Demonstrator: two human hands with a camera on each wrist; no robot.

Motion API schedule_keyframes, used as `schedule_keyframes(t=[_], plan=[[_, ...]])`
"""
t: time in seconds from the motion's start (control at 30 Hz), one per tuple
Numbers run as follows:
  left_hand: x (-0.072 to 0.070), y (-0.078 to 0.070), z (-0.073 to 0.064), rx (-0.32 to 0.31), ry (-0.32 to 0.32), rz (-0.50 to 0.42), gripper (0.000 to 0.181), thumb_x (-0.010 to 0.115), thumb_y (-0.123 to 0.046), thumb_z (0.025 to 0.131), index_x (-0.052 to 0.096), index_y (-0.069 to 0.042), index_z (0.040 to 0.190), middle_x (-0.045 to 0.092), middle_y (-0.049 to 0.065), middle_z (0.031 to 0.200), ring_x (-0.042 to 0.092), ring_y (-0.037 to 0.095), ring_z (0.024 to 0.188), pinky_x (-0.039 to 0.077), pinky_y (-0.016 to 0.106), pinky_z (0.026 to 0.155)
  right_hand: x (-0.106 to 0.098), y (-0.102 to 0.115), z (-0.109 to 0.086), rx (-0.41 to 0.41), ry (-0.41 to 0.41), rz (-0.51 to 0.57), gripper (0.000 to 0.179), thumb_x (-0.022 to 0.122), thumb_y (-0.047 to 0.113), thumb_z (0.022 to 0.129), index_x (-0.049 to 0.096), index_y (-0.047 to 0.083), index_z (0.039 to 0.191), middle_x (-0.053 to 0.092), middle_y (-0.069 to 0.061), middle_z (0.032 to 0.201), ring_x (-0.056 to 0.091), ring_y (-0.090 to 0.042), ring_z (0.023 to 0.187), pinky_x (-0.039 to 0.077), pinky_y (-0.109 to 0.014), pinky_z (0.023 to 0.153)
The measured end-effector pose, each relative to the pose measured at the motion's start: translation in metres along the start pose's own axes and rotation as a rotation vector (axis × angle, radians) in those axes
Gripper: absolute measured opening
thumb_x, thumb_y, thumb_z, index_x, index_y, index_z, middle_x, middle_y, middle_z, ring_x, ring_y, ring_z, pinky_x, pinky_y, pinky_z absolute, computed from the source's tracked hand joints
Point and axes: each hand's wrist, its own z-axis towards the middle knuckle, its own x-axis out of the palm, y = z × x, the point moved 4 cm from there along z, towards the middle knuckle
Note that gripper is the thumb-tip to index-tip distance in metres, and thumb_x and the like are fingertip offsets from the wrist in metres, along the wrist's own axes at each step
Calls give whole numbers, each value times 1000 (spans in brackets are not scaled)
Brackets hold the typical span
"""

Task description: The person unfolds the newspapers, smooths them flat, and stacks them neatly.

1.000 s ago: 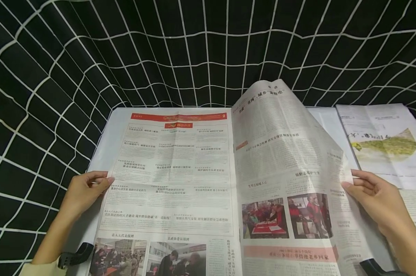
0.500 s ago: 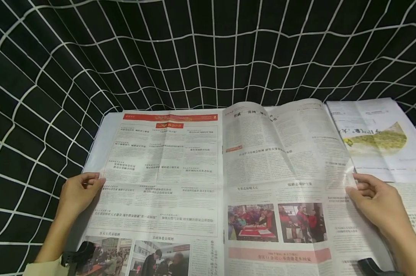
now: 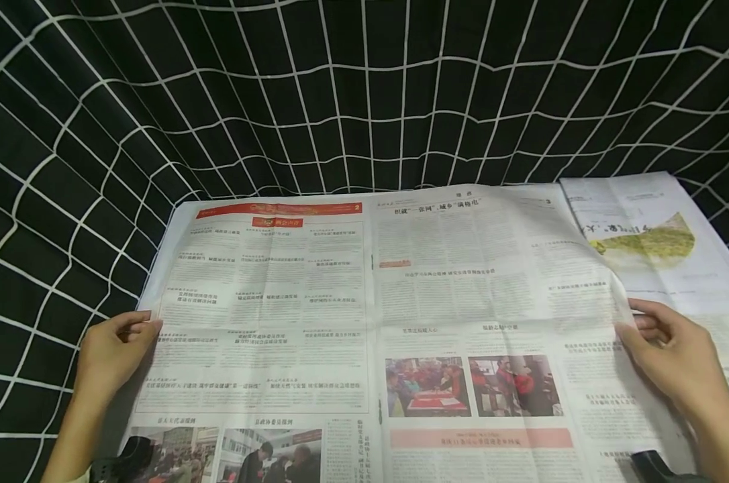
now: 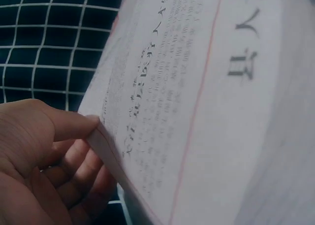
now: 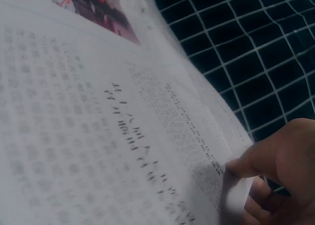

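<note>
Saw right page [image 3: 455, 308] of open newspaper [image 3: 256, 392] flatten since earlier frame, over white tabletop [image 3: 180, 220]; found pinched at either side by left hand [image 3: 107, 352] and right hand [image 3: 678, 352]; noted landscape-printed sheet [image 3: 648, 241] in head view only.

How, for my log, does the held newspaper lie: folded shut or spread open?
Newspaper spread open: two pages side by side, left hand and right hand pinching opposite sides.

The newspaper [image 3: 373, 315] is off-white, the cloth [image 3: 352, 94] black with white grid.
</note>
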Motion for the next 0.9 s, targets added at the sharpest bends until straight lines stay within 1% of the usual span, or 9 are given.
schedule_keyframes(t=[0.1, 0.27, 0.33, 0.4, 0.53, 0.63, 0.73, 0.83, 0.9], plan=[[-4, -1, -2, -6, -14, -12, 34, 74, -16, 97, 74, 9, 120, 75, 20, 90, 52, -1, 64, 43, 16, 52, 1, 0, 0, -8, 1, 12, 51, 70, 9, 98, 57, -9, 143, 71, -20, 99, 48, 14, 66, 41, -10, 59], [-1, 2, -1, 39, 35, 49, 36, 73, -17, 97, 74, 11, 119, 73, 16, 85, 51, 4, 65, 40, 20, 53, 4, -2, -3, -7, 9, -11, 51, 72, 9, 97, 58, -12, 141, 71, -30, 105, 46, 17, 65, 40, -9, 57], [1, 4, 0, 54, 60, 69, 37, 73, -18, 97, 73, 12, 119, 73, 18, 84, 52, 7, 66, 40, 22, 53, 6, -2, -3, -15, 8, -41, 50, 73, 10, 96, 59, -12, 139, 71, -33, 108, 47, 15, 66, 38, -9, 56], [3, 7, 0, 56, 64, 79, 37, 73, -17, 96, 73, 13, 118, 74, 19, 85, 54, 10, 66, 39, 23, 53, 8, 0, -3, -37, -1, -72, 48, 74, 11, 94, 62, -11, 136, 73, -33, 106, 50, 11, 66, 37, -8, 56], [2, 10, -1, 48, 41, 115, 34, 74, -15, 95, 74, 12, 116, 75, 21, 85, 55, 16, 66, 38, 26, 53, 11, 4, -2, -76, -7, -113, 44, 76, 13, 92, 67, -11, 128, 76, -31, 98, 63, -7, 64, 38, -11, 54], [3, 10, -1, 51, 27, 134, 32, 75, -15, 95, 75, 10, 115, 75, 21, 85, 56, 18, 66, 37, 27, 55, 11, 4, -2, -90, 0, -136, 40, 76, 14, 93, 69, -13, 122, 77, -29, 94, 68, -17, 63, 39, -12, 53], [5, 9, -1, 63, 15, 135, 31, 76, -15, 95, 76, 9, 114, 76, 22, 86, 59, 19, 66, 38, 28, 56, 10, 2, -2, -89, 7, -149, 37, 75, 15, 94, 70, -13, 118, 77, -28, 89, 68, -21, 62, 40, -17, 54], [6, 8, -3, 63, -1, 135, 30, 76, -15, 95, 76, 8, 113, 76, 22, 86, 62, 19, 67, 39, 28, 56, 8, 1, -2, -87, 21, -151, 35, 73, 17, 95, 72, -13, 113, 76, -25, 83, 66, -20, 61, 40, -20, 54], [6, 8, -4, 61, -10, 137, 29, 76, -16, 95, 76, 8, 113, 77, 22, 86, 64, 20, 67, 39, 29, 57, 8, 1, -1, -91, 29, -149, 33, 72, 17, 96, 72, -12, 111, 76, -25, 84, 65, -18, 62, 40, -20, 54]])
